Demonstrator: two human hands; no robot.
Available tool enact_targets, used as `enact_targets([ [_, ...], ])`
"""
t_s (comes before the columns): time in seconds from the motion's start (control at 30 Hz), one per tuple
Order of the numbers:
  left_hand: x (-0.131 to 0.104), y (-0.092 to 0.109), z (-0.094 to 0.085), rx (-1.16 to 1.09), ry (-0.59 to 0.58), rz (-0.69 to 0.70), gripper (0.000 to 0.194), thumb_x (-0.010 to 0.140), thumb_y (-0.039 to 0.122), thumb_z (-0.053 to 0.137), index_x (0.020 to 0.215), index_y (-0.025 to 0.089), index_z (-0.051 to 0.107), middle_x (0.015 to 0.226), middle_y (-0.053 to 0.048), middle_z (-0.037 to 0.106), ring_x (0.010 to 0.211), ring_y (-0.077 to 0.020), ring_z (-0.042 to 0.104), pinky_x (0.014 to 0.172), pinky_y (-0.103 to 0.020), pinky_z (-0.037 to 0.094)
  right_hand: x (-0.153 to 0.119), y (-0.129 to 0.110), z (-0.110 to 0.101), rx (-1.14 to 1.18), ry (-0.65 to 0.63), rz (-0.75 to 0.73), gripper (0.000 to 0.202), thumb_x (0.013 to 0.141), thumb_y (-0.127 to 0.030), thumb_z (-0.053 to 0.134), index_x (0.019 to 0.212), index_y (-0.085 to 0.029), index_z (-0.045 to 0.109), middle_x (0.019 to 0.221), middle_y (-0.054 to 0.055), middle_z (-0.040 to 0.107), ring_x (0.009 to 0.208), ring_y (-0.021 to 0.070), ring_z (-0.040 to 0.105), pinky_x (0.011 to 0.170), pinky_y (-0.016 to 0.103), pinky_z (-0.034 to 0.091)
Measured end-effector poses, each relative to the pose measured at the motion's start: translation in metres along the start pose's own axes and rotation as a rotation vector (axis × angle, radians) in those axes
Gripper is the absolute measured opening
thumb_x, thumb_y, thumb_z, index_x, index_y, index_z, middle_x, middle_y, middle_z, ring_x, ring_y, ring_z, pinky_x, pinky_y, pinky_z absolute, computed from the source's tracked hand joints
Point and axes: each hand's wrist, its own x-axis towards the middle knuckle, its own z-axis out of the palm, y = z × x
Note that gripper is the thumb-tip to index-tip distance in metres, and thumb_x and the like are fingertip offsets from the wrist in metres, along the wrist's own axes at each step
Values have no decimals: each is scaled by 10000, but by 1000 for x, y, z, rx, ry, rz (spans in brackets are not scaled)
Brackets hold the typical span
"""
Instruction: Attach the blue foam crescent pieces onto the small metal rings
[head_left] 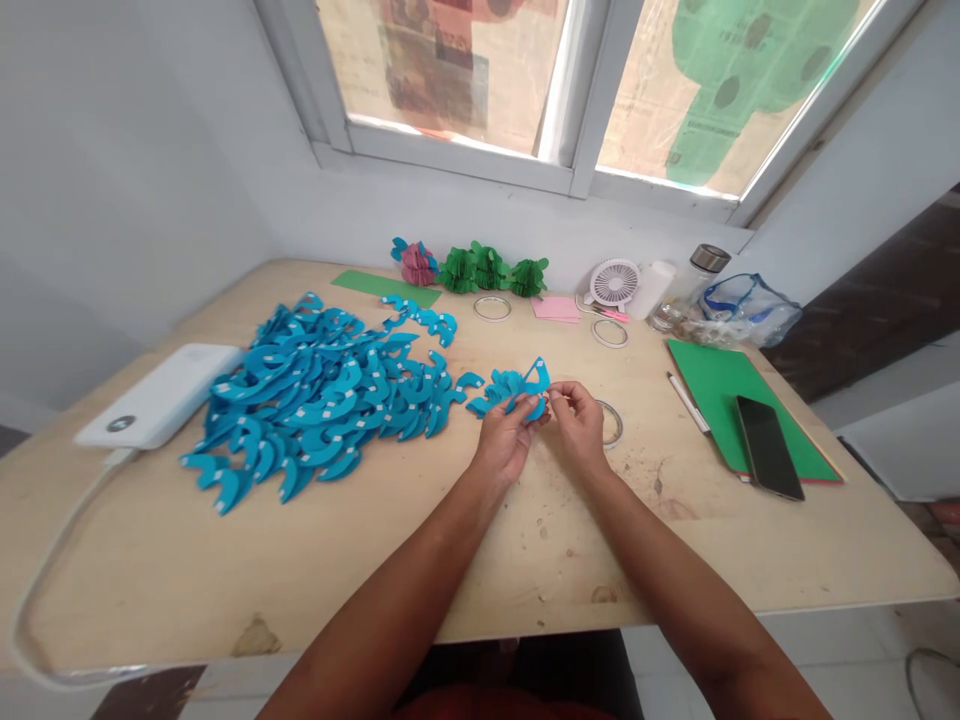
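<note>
A cluster of joined blue paper pieces (504, 386) is held in my left hand (504, 440), whose fingers are closed on its near side. My right hand (579, 420) is pinched at the cluster's right edge; whatever lies between its fingertips is too small to make out. To the left spreads a big heap of curved blue paper pieces (330, 385), many with small white squares on them. One loose curved piece lies between the heap and the cluster. Just behind my right hand a roll of tape (612, 424) lies flat, partly hidden.
A white power bank (161, 395) with a cable stands left. Green paper ornaments (484, 268), tape rings (493, 308), pink paper (556, 309), a small fan (613, 284) and a glass bottle (682, 290) line the back. Green sheets (731, 395), a pen (688, 402) and a phone (769, 447) lie right.
</note>
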Motion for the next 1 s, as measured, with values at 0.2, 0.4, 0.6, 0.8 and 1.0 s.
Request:
enact_targets([
  [0.2, 1, -2, 0, 47, 18, 42, 209, 522, 128, 783, 644, 127, 614, 663, 16, 605, 691, -107, 585, 746, -301, 488, 1, 1, 0, 33, -26, 41, 140, 747, -305, 539, 747, -187, 615, 721, 5, 637, 707, 162, 574, 695, 293, 437],
  [0.4, -1, -1, 2, 118, 38, 98, 224, 520, 170, 780, 673, 125, 623, 681, 11, 606, 656, -95, 567, 718, -288, 485, 1, 0, -1, 68, -52, 64, 160, 749, -320, 541, 724, -180, 614, 692, -1, 622, 670, 147, 567, 679, 275, 440],
  [0.6, 1, -4, 2, 240, 63, 154, 261, 527, 200, 770, 746, 127, 648, 731, -12, 644, 690, -116, 587, 703, -277, 478, 2, -1, -1, 66, -75, 122, 161, 693, -335, 605, 714, -177, 627, 667, 2, 626, 608, 144, 566, 619, 266, 453],
  [0.8, 3, -5, 0, 417, 92, 262, 231, 561, 211, 743, 763, 123, 673, 680, -11, 644, 653, -106, 571, 674, -248, 462, 4, 1, -2, 108, -81, 128, 193, 718, -352, 565, 669, -176, 628, 651, 1, 629, 623, 145, 563, 631, 261, 436],
  [1.0, 1, -2, 1, 476, 96, 292, 205, 572, 223, 740, 743, 131, 674, 665, -7, 645, 648, -109, 574, 670, -246, 467, 5, 4, -3, 146, -105, 180, 165, 696, -340, 597, 683, -180, 635, 637, -3, 632, 624, 149, 561, 625, 261, 431],
])
